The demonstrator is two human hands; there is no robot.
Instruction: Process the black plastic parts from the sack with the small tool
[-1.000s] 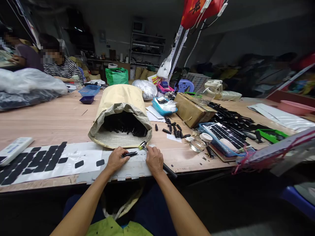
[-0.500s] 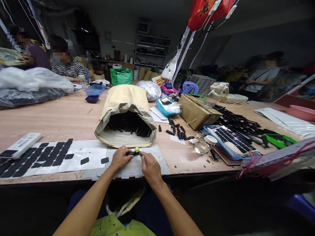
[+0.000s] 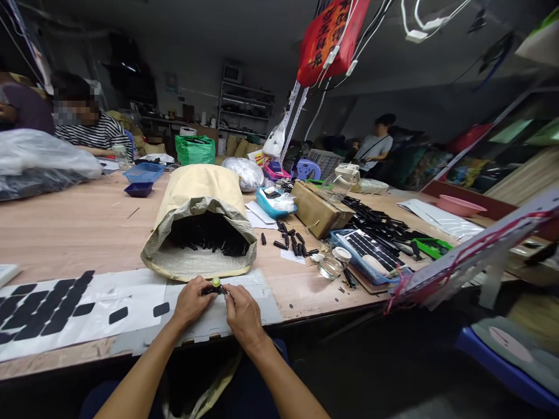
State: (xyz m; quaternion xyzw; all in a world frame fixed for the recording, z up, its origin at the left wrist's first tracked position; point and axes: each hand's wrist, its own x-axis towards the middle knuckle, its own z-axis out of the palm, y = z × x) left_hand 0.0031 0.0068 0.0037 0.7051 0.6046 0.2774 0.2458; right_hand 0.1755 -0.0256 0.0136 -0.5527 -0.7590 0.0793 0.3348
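Observation:
My left hand (image 3: 191, 301) is closed on a small black part near the table's front edge. A yellow-green round piece (image 3: 215, 281) sits on top of this part. From the other side, my right hand (image 3: 243, 312) pinches something small and dark at the part's right end; the fingers hide most of it. Both hands are just above a grey sheet (image 3: 262, 297). Directly behind them lies an open sack (image 3: 196, 186), its mouth facing me, with many black pieces inside.
White paper with black stickers (image 3: 117, 315) lies to the left. Several black pieces (image 3: 280, 244), a glass jar (image 3: 331, 267), a cardboard box (image 3: 321, 209) and a blue basket (image 3: 371, 262) are on the right. A slotted white post (image 3: 476, 244) slants across the right side. Co-workers sit or stand farther back.
The view has swung to the right, so the table and sack appear farther left. Both hands stay together at the small black part, with little visible change in grip.

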